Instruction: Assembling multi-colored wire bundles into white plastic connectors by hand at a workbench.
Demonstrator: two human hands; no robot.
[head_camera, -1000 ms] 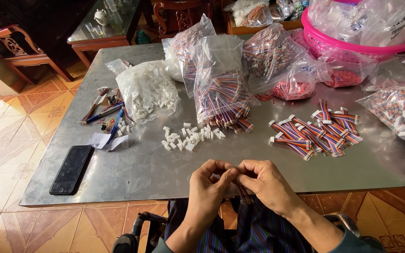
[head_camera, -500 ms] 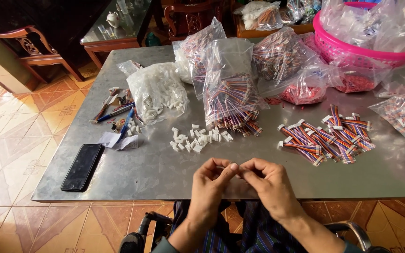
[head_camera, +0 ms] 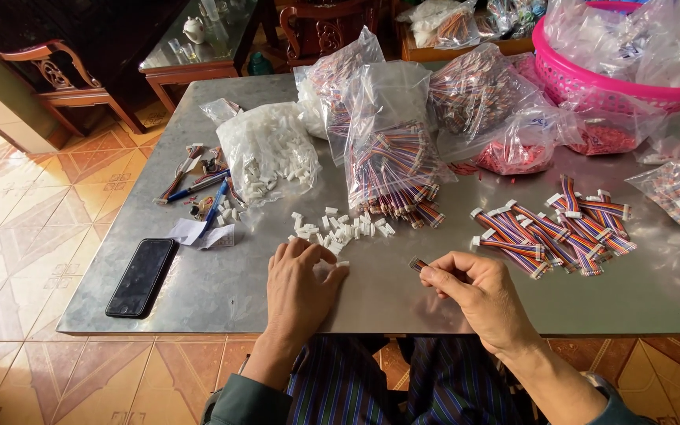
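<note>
Head view looks down at two hands on a grey metal table (head_camera: 198, 291). The right hand (head_camera: 478, 295) pinches a short striped wire (head_camera: 419, 264) between thumb and finger, just above the table. The left hand (head_camera: 301, 283) lies flat with loose fingers on the small pile of white plugs (head_camera: 340, 230) and touches the nearest ones; it grips nothing that I can see.

It looks like the work is only partly done. A small bunch of wires with white plugs on their ends (head_camera: 552, 228) lies to the right. Much more seems left: an open bag full of bare wires (head_camera: 395, 165) stands in the middle, a bag of white plugs (head_camera: 265, 149) sits beside it, and more full bags (head_camera: 482, 94) lie behind.

A black phone (head_camera: 142, 277) rests at the left edge, near some pens (head_camera: 206, 193) and a paper slip. A pink basket (head_camera: 592, 79) stands at the back right. The floor has orange tiles (head_camera: 9, 236), and a wooden chair (head_camera: 57, 79) and a glass-topped table (head_camera: 198, 47) stand behind.
</note>
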